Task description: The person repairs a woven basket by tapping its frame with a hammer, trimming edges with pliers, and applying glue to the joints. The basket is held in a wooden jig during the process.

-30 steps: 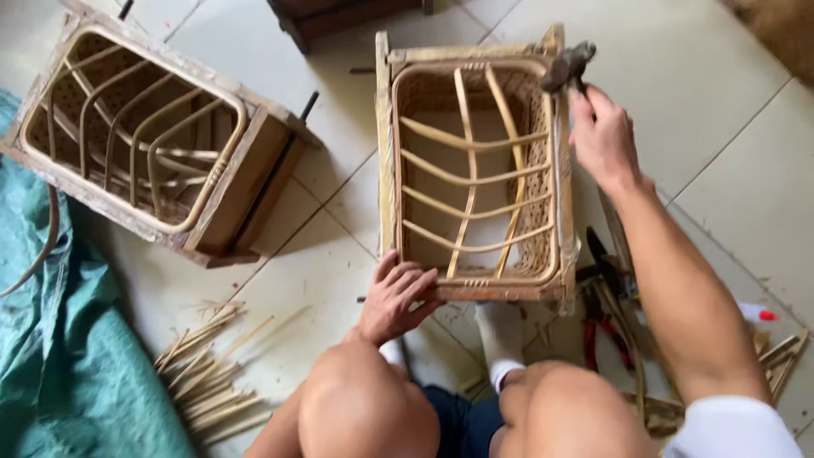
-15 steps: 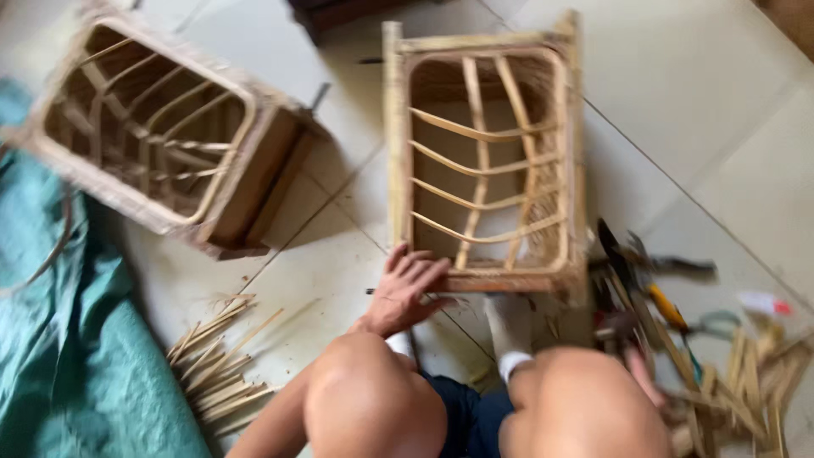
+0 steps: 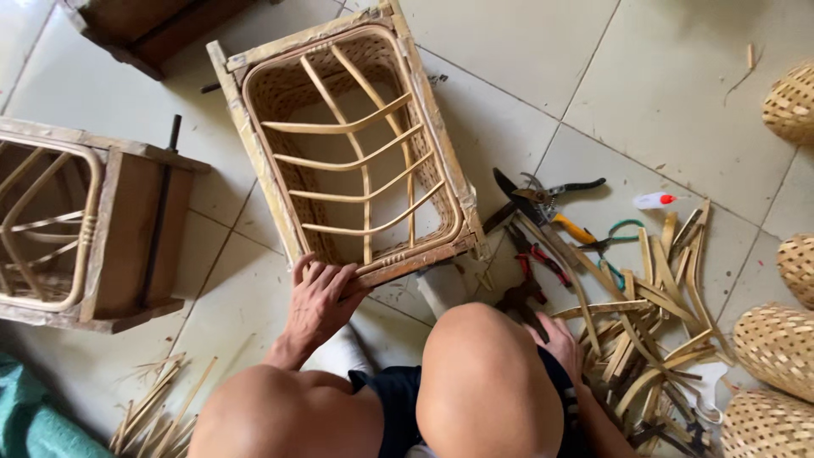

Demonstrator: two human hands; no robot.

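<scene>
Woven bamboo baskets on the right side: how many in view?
4, all cut by the frame edge: one at top right, one at mid right, one lower right, one in the bottom right corner. More may lie out of frame.

Floor: large pale glazed tiles with dark grout lines, lit by soft daylight, dusty, strewn with fine shavings. Upper left of the frame: dark wooden furniture piece, partly cut off. Lower left corner: teal cloth. Right edge: woven bamboo baskets, rounded, pale.
</scene>
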